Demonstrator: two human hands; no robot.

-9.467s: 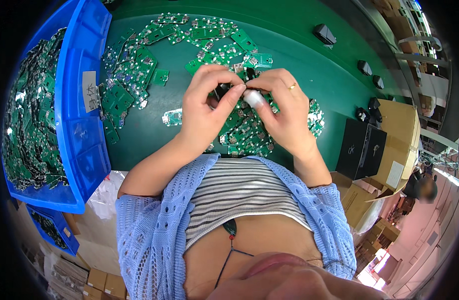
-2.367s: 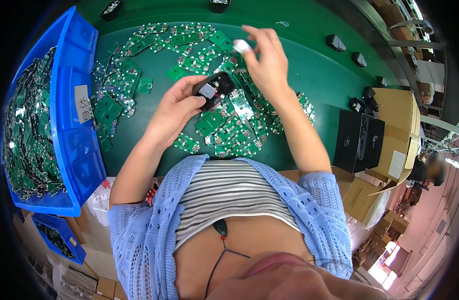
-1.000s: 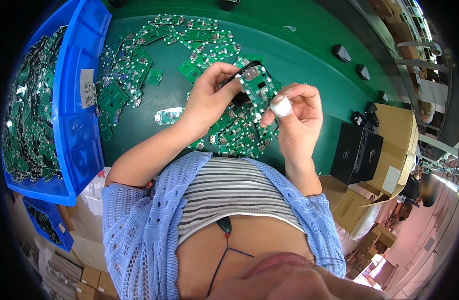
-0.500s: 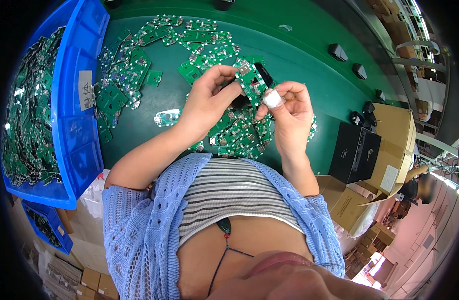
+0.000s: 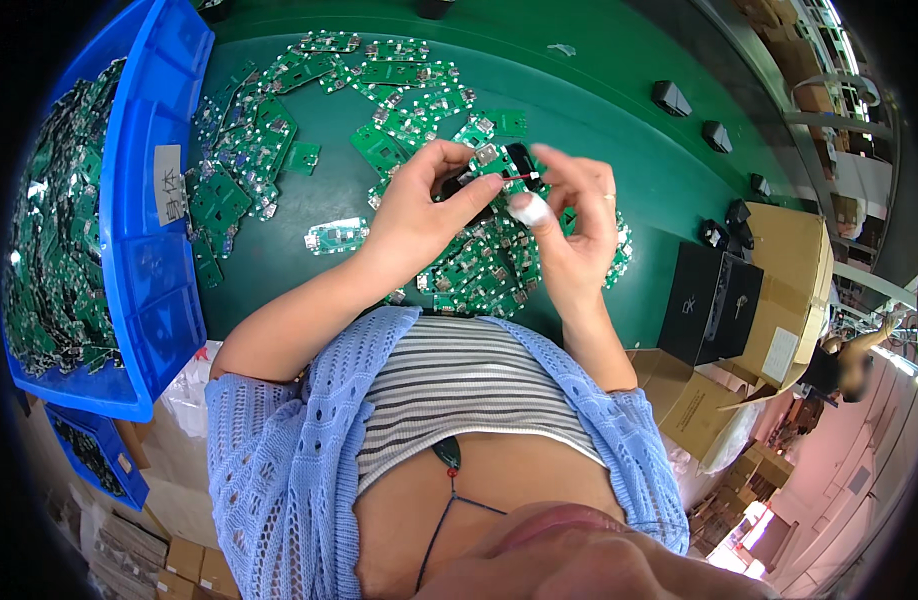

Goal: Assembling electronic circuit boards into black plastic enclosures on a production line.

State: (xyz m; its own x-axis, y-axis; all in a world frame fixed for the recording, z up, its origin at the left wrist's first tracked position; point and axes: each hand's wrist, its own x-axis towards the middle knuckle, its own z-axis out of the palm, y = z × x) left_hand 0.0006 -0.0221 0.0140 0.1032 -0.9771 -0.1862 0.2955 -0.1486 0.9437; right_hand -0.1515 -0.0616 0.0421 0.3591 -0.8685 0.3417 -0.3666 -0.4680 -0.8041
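My left hand point(image 5: 426, 205) is closed, thumb against fingers, around a green circuit board point(image 5: 487, 156) with a metal port and a black part beside it. A short red wire with a white plug point(image 5: 524, 177) sticks out over the board, past my left thumb. Just right of the plug is my right hand point(image 5: 579, 225), thumb and fingers apart and slightly blurred, with nothing seen between them. White wrapping covers its thumb tip. Below both hands lies a heap of green circuit boards point(image 5: 476, 275); a single board point(image 5: 337, 236) lies left of my left wrist.
More boards point(image 5: 269, 150) spread over the green table point(image 5: 579, 110) at the far left. A blue bin point(image 5: 149, 300) full of boards stands at the left edge. A black box point(image 5: 701, 300) and an open cardboard carton point(image 5: 789, 290) are on the right. Another person point(image 5: 844, 368) is in the background.
My right hand has let go at the board's right edge, and its fingers have spread. The red wire and white plug now show. The held board has shifted slightly down.
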